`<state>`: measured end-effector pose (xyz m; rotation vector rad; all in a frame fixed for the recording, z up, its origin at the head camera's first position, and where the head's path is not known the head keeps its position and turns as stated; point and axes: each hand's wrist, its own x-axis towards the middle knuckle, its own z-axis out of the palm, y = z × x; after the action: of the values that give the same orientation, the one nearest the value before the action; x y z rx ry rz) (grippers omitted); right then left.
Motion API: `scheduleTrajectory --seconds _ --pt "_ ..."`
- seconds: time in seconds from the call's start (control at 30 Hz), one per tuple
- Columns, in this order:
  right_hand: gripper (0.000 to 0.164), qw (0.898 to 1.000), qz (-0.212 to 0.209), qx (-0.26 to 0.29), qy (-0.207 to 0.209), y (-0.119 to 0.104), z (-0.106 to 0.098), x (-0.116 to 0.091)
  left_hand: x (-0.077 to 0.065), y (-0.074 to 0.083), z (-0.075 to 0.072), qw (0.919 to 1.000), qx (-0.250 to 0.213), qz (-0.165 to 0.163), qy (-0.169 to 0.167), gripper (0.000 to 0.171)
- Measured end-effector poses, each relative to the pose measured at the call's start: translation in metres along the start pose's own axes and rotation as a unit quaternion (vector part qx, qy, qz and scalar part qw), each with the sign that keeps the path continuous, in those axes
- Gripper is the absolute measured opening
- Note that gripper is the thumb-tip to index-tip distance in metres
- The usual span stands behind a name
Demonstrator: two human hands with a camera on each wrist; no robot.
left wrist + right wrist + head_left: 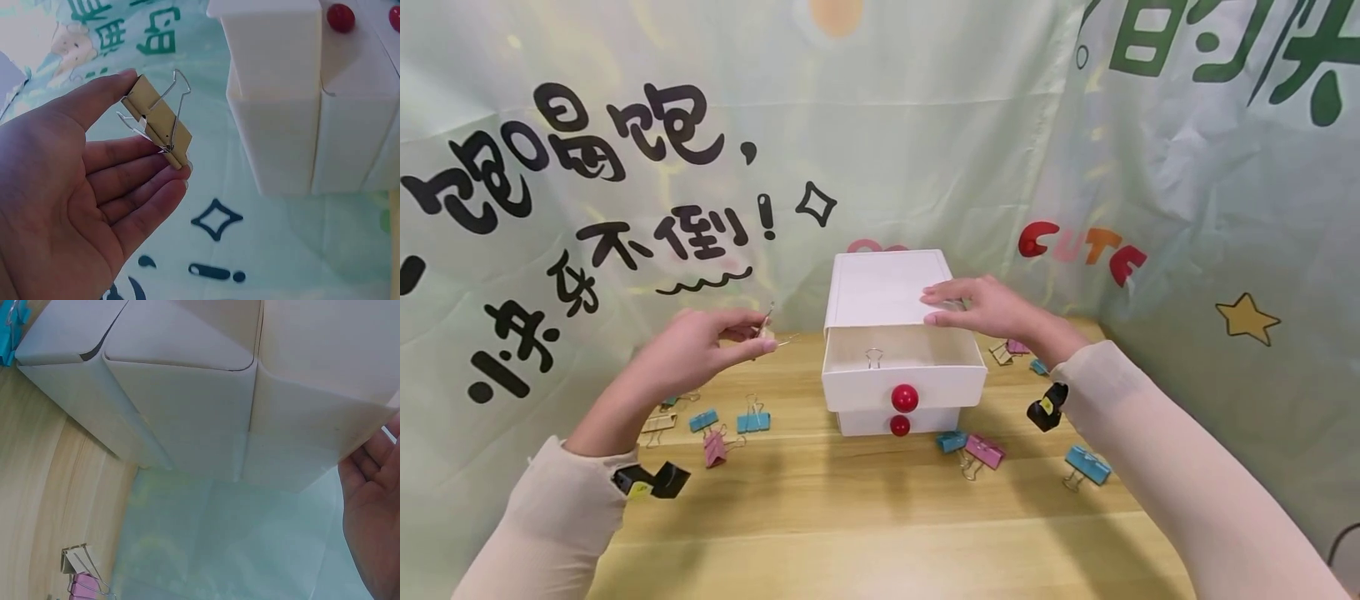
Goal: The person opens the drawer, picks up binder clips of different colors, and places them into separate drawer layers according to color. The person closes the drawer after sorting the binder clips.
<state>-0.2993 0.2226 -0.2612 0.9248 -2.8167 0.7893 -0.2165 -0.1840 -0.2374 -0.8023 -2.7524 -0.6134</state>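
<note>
My left hand point(722, 340) holds a yellow binder clip point(159, 122) between thumb and fingertips, its wire handles spread apart, to the left of a white drawer box point(887, 287). With fairly straight fingers, my right hand point(981, 307) rests at the right edge of the box's top. The upper drawer point(898, 387), with a red knob point(905, 397), is pulled out toward me. Wire handles of a binder clip point(873, 358) stick up inside it; the rest of that clip is hidden behind the drawer front. The lower drawer point(857, 422) has its own red knob.
Blue point(753, 421), pink point(715, 448) and yellow binder clips point(659, 422) lie on the wooden table point(880, 517) left of the box. Several more, including a pink clip point(984, 451) and a blue clip point(1087, 465), lie on the right. A printed cloth point(887, 167) hangs behind.
</note>
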Motion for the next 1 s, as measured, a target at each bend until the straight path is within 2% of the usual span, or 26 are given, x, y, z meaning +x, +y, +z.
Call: scheduleTrajectory --seconds 0.23,0.47,0.83,1.0 --pt "0.058 1.000 -0.005 -0.002 0.001 0.001 -0.001 -0.002 0.026 0.028 0.005 0.9995 0.004 0.023 -0.023 0.056" --pt "0.057 1.000 -0.007 0.000 0.003 0.000 0.000 -0.002 0.048 0.049 0.017 0.9967 -0.019 0.060 -0.051 0.055" --pt "0.055 1.000 -0.010 0.001 0.010 -0.001 0.000 -0.001 0.070 0.067 0.035 0.9920 -0.024 0.101 -0.072 0.044" --pt "0.055 1.000 -0.005 0.005 0.004 -0.002 0.000 -0.002 0.075 0.073 0.043 0.9892 -0.037 0.115 -0.084 0.039"
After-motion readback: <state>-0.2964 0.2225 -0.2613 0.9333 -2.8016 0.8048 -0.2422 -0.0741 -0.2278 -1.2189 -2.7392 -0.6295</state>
